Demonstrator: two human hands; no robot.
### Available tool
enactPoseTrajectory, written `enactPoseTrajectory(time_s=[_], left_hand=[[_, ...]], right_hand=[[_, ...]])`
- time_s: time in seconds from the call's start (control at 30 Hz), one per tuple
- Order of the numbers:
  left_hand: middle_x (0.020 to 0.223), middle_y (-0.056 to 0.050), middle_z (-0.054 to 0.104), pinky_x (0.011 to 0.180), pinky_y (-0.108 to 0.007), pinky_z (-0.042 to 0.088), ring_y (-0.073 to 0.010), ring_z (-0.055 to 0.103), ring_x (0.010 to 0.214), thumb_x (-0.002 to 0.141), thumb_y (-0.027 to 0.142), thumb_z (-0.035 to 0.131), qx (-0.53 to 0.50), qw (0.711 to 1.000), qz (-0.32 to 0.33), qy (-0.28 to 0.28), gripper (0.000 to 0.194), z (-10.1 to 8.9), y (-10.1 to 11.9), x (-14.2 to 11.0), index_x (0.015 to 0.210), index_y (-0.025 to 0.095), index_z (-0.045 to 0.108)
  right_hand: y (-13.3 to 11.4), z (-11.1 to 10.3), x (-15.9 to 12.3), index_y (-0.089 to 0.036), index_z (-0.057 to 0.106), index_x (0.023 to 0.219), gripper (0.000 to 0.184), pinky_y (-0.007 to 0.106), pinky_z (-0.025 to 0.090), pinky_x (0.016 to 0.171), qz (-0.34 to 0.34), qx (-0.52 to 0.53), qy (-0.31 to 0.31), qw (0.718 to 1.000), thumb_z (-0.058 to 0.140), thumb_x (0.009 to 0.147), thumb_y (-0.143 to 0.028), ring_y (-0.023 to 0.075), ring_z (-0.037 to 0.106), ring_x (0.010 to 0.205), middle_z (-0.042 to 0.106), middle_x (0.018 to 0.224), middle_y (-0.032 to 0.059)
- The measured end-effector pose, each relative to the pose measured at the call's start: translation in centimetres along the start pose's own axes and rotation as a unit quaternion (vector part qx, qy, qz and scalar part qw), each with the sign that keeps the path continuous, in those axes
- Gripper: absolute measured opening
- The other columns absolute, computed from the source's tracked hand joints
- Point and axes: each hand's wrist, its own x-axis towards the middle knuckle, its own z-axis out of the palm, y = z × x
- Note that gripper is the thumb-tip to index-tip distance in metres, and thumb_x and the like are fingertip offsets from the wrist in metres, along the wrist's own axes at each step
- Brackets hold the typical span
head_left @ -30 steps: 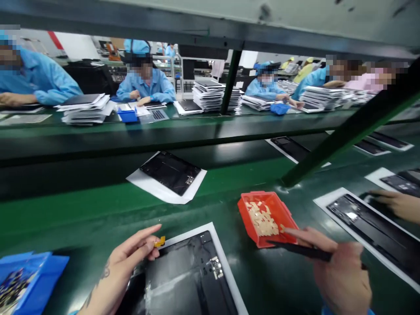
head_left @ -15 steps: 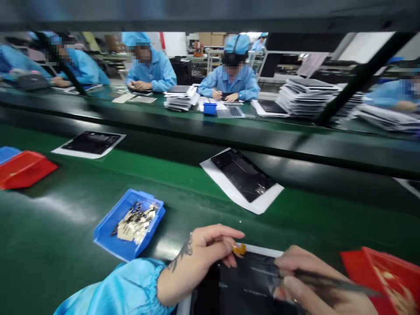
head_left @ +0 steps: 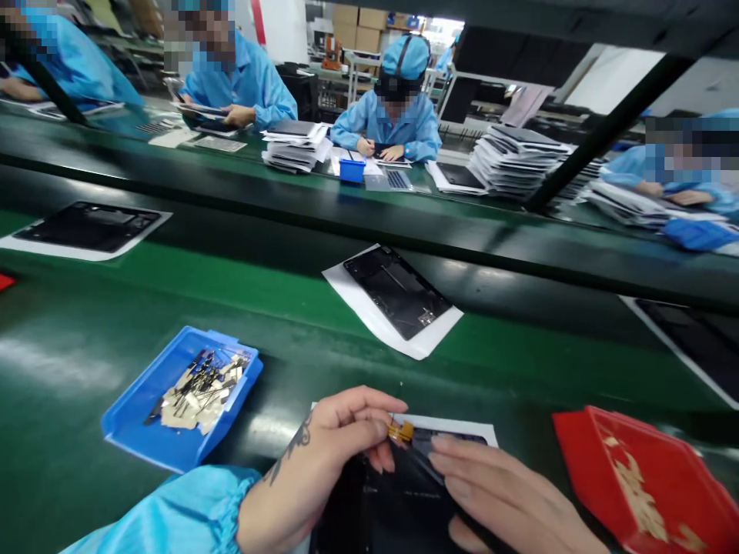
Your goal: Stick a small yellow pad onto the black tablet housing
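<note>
- Left hand (head_left: 323, 442): fingers closed, pinching a small yellow tab (head_left: 400, 431) (too tiny for any detail).
- Tab: right over the top edge of a black panel (head_left: 398, 492).
- Right hand (head_left: 496, 492): fingers slightly curved, lying over the panel; whether gripping anything, impossible to tell.
- Panel: on white paper (head_left: 456, 425), on a green belt (head_left: 519, 385).
- Left of the hands: blue tray (head_left: 138, 415) of metal bits.
- Right: red tray (head_left: 640, 477) of pale bits.
</note>
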Motion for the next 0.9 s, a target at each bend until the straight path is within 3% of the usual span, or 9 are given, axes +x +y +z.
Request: enactPoseTrajectory(time_s=[0.1,0.23,0.5,0.67,0.83,0.9], left_hand=[[0.07,-0.003,0.063,0.065,-0.021,0.041,-0.0094,0.056,0.063,0.082,0.021,0.06,0.001,1.0,0.002,-0.011,0.021,-0.1,-0.1,-0.2,0.099,0.013,0.069],[0.071,-0.002,0.062,0.066,-0.02,0.041,-0.0093,0.056,0.064,0.083,0.018,0.058,-0.008,1.0,0.001,-0.022,0.02,-0.1,-0.1,-0.3,0.099,0.013,0.069],[0.067,-0.002,0.061,0.064,-0.021,0.042,-0.0096,0.056,0.062,0.082,0.018,0.059,-0.019,0.999,-0.011,-0.024,0.021,-0.1,-0.2,-0.1,0.098,0.011,0.068],[0.066,-0.003,0.062,0.064,-0.02,0.042,-0.0095,0.055,0.061,0.081,0.018,0.06,-0.019,0.999,-0.014,-0.024,0.02,0.0,-0.1,-0.2,0.097,0.01,0.069],[0.068,-0.004,0.063,0.063,-0.02,0.043,-0.0098,0.057,0.061,0.082,0.018,0.059,-0.055,0.997,-0.03,-0.044,0.022,-0.1,-0.3,-0.3,0.1,0.01,0.068],[0.072,-0.006,0.065,0.064,-0.021,0.045,-0.0112,0.06,0.062,0.083,0.019,0.057,-0.093,0.991,-0.044,-0.083,0.027,-0.1,-0.6,-0.2,0.105,0.008,0.067]], right_hand=[[0.1,0.7,0.2,-0.025,0.066,0.099,0.013,0.034,0.049,0.1,-0.035,-0.022,-0.006,0.999,0.057,0.09,-0.024,0.017,0.071,0.087,0.074,0.093,0.0014],[0.2,1.2,-0.2,-0.018,0.061,0.098,0.011,0.046,0.035,0.111,-0.075,-0.04,-0.001,0.996,0.061,0.087,-0.016,0.0189,0.067,0.101,0.073,0.1,0.0049],[0.4,1.3,-1.3,-0.026,0.062,0.103,0.015,0.04,0.023,0.117,-0.031,-0.034,-0.056,0.997,0.057,0.091,-0.02,0.0133,0.068,0.098,0.071,0.109,-0.0011],[0.0,1.5,-1.8,-0.032,0.063,0.11,0.02,0.043,0.028,0.115,0.058,0.008,-0.059,0.997,0.052,0.095,-0.024,0.0148,0.068,0.098,0.071,0.108,-0.0018],[0.2,0.3,-0.9,-0.034,0.065,0.112,0.028,0.031,0.043,0.106,0.026,0.058,-0.085,0.994,0.064,0.087,-0.021,0.015,0.069,0.096,0.07,0.109,-0.0024],[-0.1,-0.2,-0.9,-0.036,0.067,0.109,0.026,0.028,0.047,0.102,0.069,0.087,-0.09,0.99,0.065,0.087,-0.023,0.0156,0.07,0.093,0.07,0.108,-0.0024]])
